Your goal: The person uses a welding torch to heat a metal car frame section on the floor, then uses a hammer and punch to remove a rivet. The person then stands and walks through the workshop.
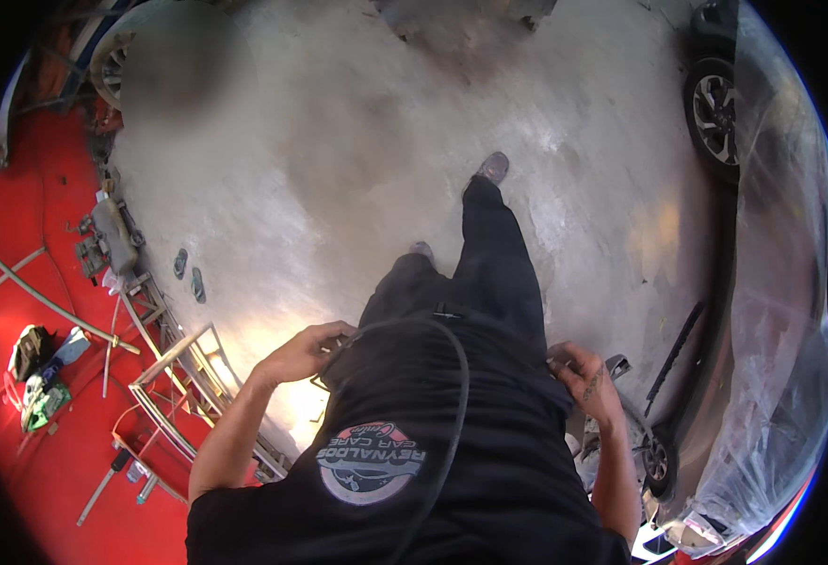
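I am standing, in a black T-shirt (pixel 518 424) with a printed emblem and black trousers (pixel 494 235). At the left side of the shirt's hem, my left hand (pixel 312 352) is closed, its fingers curled on the dark cloth. My right hand (pixel 584 375) pinches the shirt at the other side, near the hip. A thin dark cable (pixel 461 377) loops over the front of the shirt, and one end of it passes close to my left fingers. The fingertips of both hands are partly hidden by the cloth.
At the right stands a car under clear plastic sheeting (pixel 772 377), its front wheel (pixel 714 111) uncovered. On the left are a metal frame (pixel 174 372), a red floor area (pixel 32 198) with hoses, and a pair of sandals (pixel 197 284). A black strip (pixel 675 358) lies by the car.
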{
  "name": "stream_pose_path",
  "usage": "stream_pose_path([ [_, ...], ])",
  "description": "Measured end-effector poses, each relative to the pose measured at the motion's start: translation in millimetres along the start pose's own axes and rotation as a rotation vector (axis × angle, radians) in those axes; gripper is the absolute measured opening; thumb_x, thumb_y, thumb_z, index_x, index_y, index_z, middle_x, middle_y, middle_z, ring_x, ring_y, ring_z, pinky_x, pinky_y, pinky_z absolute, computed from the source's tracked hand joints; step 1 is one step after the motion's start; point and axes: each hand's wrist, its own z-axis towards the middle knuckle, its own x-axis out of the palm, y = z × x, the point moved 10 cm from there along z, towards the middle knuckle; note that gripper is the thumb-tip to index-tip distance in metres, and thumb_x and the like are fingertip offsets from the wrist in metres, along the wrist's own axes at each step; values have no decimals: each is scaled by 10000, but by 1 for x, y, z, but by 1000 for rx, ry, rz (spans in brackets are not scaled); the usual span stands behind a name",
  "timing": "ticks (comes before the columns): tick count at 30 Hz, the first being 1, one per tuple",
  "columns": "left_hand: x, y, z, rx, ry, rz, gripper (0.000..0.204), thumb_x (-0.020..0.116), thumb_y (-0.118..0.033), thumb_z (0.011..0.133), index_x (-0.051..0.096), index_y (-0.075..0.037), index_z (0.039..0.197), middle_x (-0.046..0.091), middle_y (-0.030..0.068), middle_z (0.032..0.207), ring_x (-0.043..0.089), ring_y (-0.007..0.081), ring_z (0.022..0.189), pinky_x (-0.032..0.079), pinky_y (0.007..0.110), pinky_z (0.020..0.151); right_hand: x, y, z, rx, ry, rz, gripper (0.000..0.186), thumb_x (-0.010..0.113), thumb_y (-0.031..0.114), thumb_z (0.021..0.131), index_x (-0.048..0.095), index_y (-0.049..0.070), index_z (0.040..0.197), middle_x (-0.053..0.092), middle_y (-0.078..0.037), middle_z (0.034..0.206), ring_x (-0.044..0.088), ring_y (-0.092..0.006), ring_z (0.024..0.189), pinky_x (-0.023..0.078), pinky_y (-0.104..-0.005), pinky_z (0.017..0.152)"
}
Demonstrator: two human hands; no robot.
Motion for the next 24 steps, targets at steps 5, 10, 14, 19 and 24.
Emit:
stream_pose_path([
  [5,-26,-99,19,250,4,-49,181,611,-19,922,700,-10,1080,693,46,969,647,131,859,517,295,832,-69,100,69,-101,92,-82,223,654,21,900,699,2,1118,711,-181,1065,693,-307,989,530,-367,869],
  [10,-79,-116,49,-129,-174,-309,160,593,-46,951,703,-19,1063,692,19,895,618,91,813,487,243,749,-106,143,124,-124,178,-108,259,641,33,915,691,-2,1167,721,-175,1115,694,-269,1043,527,-354,916],
  [14,-126,-163,86,-23,-109,-142,197,607,26,940,698,-10,1111,703,31,969,634,99,915,517,273,833,-130,194,162,-94,188,-51,290,646,46,919,678,-28,1197,721,-180,1152,692,-252,1070,525,-344,938],
  [19,-220,-281,111,173,-55,22,255,634,-37,937,682,11,1183,706,51,1045,633,129,972,521,315,874,-142,263,204,-146,86,-52,303,656,43,898,681,-45,1188,722,-182,1167,707,-239,1024,540,-333,913],
  [24,-268,-386,136,439,81,253,245,613,-45,931,691,15,1156,668,108,1151,629,205,1072,493,344,947,-140,327,206,-200,-75,181,301,648,23,875,686,-50,1164,700,-139,1049,691,-224,932,541,-328,836],
])
